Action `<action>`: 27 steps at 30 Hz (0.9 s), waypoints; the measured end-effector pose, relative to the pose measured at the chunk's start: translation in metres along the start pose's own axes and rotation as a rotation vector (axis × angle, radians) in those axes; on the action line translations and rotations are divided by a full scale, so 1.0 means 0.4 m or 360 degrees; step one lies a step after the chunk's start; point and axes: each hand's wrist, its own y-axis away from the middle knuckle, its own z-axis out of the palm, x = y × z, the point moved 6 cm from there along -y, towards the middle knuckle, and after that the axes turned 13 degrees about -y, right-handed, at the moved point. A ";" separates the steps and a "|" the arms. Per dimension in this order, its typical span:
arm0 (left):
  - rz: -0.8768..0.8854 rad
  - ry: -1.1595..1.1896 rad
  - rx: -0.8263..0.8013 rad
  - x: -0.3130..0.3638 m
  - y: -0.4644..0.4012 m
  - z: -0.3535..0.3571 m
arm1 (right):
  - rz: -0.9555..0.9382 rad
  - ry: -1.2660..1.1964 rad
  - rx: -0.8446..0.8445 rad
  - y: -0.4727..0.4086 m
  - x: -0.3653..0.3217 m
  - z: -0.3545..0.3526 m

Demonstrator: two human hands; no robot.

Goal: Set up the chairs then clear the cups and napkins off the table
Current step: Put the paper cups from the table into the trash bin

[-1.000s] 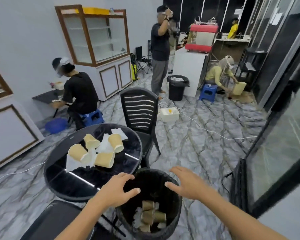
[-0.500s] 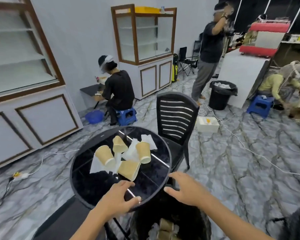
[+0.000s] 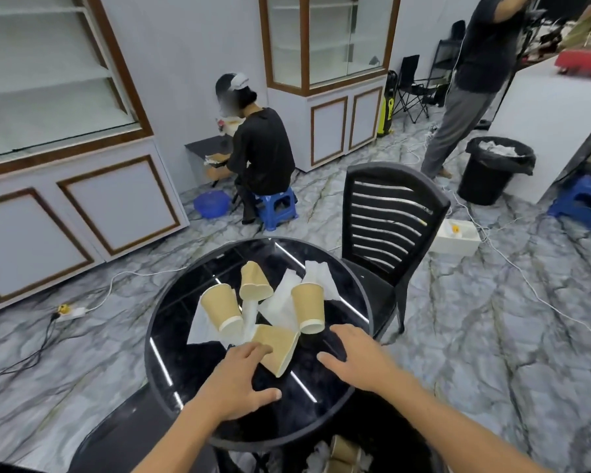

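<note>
Several tan paper cups lie tipped on a round black table (image 3: pixel 171 322): one at the left (image 3: pixel 221 308), one behind it (image 3: pixel 253 281), one at the right (image 3: pixel 308 308) and a flattened one nearest me (image 3: pixel 277 348). White napkins (image 3: pixel 287 298) lie under and between them. My left hand (image 3: pixel 241 380) hovers open over the table, its fingertips at the flattened cup. My right hand (image 3: pixel 359 358) is open too, just below the right cup. A black slatted chair (image 3: pixel 386 223) stands at the table's far right.
A black bin (image 3: pixel 342 454) with cups and napkins sits below the table's near edge. Another dark chair seat (image 3: pixel 116 435) is at lower left. One person sits on a blue stool (image 3: pixel 277 206); another stands by a second bin (image 3: pixel 492 169). Cables cross the marble floor.
My view swung left from the bin to the table. Both hands moved forward from above the bin to over the tabletop, close to the cups.
</note>
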 end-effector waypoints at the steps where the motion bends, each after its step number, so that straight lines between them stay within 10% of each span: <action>1: 0.0011 -0.0039 0.0001 0.001 -0.018 0.002 | 0.0005 0.0001 0.0004 -0.019 0.003 0.001; 27: 0.0204 -0.0721 -0.0103 -0.017 -0.300 0.146 | 0.0115 -0.0085 0.0256 -0.379 0.080 0.131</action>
